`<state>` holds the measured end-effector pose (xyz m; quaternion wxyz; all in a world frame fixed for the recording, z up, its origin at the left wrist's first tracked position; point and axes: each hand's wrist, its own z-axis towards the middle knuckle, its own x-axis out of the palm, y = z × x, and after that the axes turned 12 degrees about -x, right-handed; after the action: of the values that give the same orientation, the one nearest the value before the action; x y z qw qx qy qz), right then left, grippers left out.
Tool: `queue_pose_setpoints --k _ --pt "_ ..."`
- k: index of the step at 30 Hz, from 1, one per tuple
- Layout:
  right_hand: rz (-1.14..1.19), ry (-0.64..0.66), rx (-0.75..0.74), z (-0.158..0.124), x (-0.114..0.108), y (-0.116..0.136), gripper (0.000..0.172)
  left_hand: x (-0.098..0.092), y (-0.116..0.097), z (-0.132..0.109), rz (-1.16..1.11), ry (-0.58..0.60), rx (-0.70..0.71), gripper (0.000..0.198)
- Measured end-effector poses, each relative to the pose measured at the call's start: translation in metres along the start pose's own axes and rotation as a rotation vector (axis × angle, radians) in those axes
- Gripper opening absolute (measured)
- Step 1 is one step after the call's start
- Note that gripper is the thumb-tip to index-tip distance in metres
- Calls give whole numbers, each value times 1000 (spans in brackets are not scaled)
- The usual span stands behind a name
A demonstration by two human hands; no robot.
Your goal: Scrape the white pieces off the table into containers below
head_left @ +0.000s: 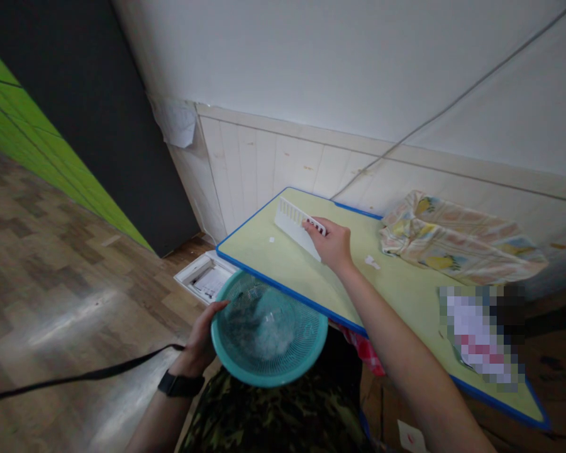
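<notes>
My left hand (202, 340) grips the rim of a teal perforated plastic basket (268, 330), held just below the near edge of the table; some pale bits lie inside it. My right hand (332, 242) reaches over the yellow-green table (283, 264) and holds a white slotted plastic panel (292, 221), which stands on its edge on the tabletop. A black watch sits on my left wrist.
A crumpled patterned cloth (457, 239) lies at the back right of the table. Small white scraps (371, 261) sit beside my right hand. A white flat device (205, 277) lies on the wooden floor by the wall. A black strap (75, 376) crosses the floor.
</notes>
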<state>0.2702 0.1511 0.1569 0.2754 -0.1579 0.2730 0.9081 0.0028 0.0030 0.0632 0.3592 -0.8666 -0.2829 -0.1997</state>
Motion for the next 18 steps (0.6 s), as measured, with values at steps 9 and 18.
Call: queue_pose_setpoints --k 9,18 --pt "114 183 -74 33 52 29 26 -18 5 14 29 54 -118 17" --pt "-57 179 22 39 47 9 25 -20 10 17 22 174 -254 22"
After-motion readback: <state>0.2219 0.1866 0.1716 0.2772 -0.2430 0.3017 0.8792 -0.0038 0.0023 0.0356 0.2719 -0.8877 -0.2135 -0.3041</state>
